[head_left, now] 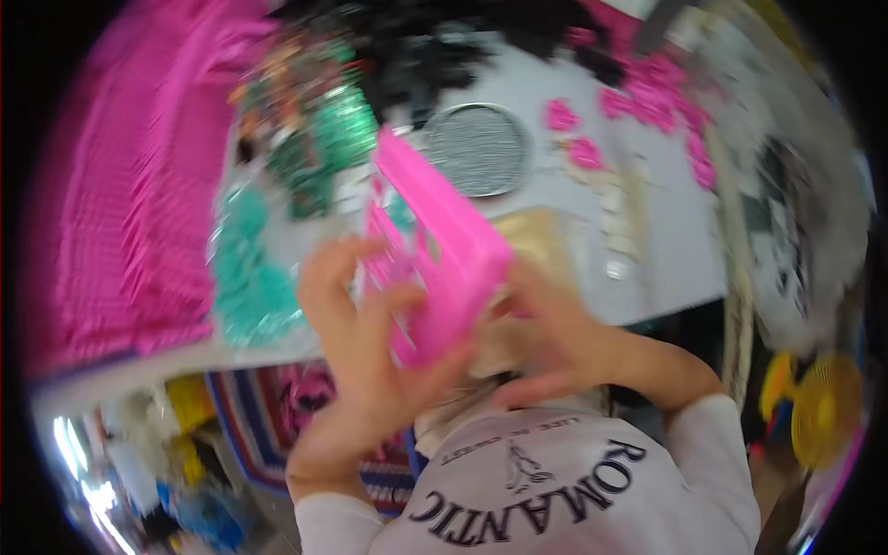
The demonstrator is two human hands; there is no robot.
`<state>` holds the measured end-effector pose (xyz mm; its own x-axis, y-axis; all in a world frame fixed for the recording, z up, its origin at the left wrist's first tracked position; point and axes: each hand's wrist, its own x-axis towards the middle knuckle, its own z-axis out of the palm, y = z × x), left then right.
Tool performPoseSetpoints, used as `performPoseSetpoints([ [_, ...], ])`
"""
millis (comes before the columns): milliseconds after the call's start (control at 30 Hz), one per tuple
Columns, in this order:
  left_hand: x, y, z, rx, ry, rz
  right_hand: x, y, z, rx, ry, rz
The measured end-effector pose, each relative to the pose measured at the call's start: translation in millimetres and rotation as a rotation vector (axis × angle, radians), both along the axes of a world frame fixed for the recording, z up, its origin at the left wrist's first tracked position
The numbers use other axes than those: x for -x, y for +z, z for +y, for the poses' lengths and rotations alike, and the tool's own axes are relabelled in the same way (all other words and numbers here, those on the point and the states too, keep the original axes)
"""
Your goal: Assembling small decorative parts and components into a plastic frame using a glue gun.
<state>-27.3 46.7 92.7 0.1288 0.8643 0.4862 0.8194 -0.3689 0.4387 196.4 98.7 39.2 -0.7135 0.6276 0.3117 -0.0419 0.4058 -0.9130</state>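
Note:
A bright pink plastic frame-like piece (453,231) with cut-out openings is held up tilted above the near edge of the table. My left hand (365,338) is closed around its left and lower side, fingers bent and thumb beneath. At its lower right corner is my right hand (569,347), thumb stretched apart from the fingers. Motion smears those fingers, so whether they grip the corner cannot be made out. Beyond the pink piece, a round dish (476,150) filled with thin grey metal-looking pieces lies on the white tabletop (671,236).
Stacked pink parts (139,185) line the left side. Turquoise parts in clear plastic (250,268) lie near them, with green shiny packets (342,125) behind. Black pieces (416,55) are heaped at the back, small pink pieces (657,92) at the back right. A yellow fan (826,412) stands lower right.

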Motion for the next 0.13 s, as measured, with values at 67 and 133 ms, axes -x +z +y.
performPoseSetpoints([
  [67, -24.4, -24.5, 2.2, 0.085, -0.154, -0.123, -8.0, -8.8, -2.0, 0.142, 0.127, -0.022],
  [133, -40.5, -43.2, 0.3, 0.172, -0.214, -0.355, -42.2, -4.0, -6.7, 0.416, 0.095, -0.053],
])
